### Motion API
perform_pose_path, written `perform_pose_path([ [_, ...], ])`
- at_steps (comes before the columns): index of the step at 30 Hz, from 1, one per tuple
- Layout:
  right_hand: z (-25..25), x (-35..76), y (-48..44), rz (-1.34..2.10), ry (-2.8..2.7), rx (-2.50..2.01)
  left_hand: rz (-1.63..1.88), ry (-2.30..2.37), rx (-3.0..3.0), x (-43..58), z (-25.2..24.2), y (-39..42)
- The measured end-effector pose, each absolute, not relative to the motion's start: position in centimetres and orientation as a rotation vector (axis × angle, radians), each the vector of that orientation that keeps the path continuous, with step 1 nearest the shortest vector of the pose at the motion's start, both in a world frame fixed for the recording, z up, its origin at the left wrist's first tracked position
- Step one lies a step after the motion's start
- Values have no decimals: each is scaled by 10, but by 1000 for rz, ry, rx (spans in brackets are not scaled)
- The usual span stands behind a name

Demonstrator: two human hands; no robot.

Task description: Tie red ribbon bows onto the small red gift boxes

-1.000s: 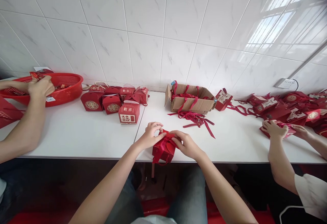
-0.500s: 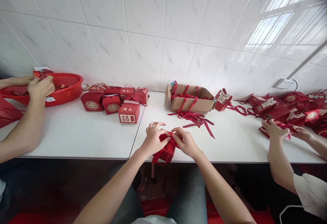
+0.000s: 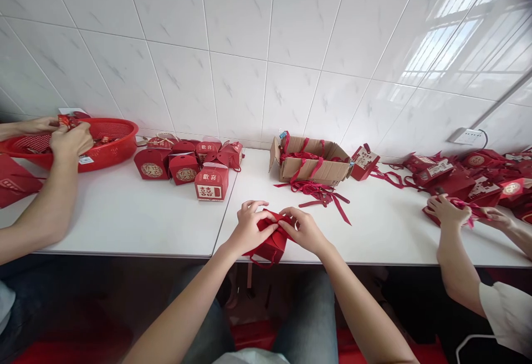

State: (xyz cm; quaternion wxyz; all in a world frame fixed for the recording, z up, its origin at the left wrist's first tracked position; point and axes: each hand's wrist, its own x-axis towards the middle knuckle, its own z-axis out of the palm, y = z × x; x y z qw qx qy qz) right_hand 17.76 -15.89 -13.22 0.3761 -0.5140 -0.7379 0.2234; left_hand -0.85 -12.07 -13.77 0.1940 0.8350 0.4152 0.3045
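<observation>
I hold a small red gift box (image 3: 268, 245) at the near edge of the white table (image 3: 137, 220). My left hand (image 3: 248, 226) pinches the top of the box from the left. My right hand (image 3: 303, 230) pinches it from the right, fingers closed on the red ribbon at the top. A ribbon end hangs below the table edge. The top of the box is largely hidden by my fingers.
Finished red boxes (image 3: 189, 162) cluster at back left, beside a red basket (image 3: 106, 142) where another person's hands (image 3: 70, 139) work. A cardboard box (image 3: 310, 162) of red ribbons stands behind my hands. At right, a third person's hands (image 3: 449, 211) handle flat red boxes (image 3: 469, 175).
My hands have closed in over the top of the box, and the box has tipped and slid slightly toward the table edge. The neighbours' hands shifted only a little.
</observation>
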Motion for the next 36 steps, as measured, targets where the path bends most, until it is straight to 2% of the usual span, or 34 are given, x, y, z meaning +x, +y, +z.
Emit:
perform_pose_path([
  [13, -138, 180, -156, 583, -1771, -1300, 850, 1211, 2377, -5, -143, -119],
  [23, -129, 179, -158, 603, -1992, -1190, 1069, 1365, 1998, -14, -141, -119],
  [29, -127, 183, -158, 612, -2098, -1122, 1125, 1426, 1972, -12, -141, -117],
  [36, -128, 186, -157, 534, -2159, -1102, 1039, 1473, 2018, -7, -148, -114],
])
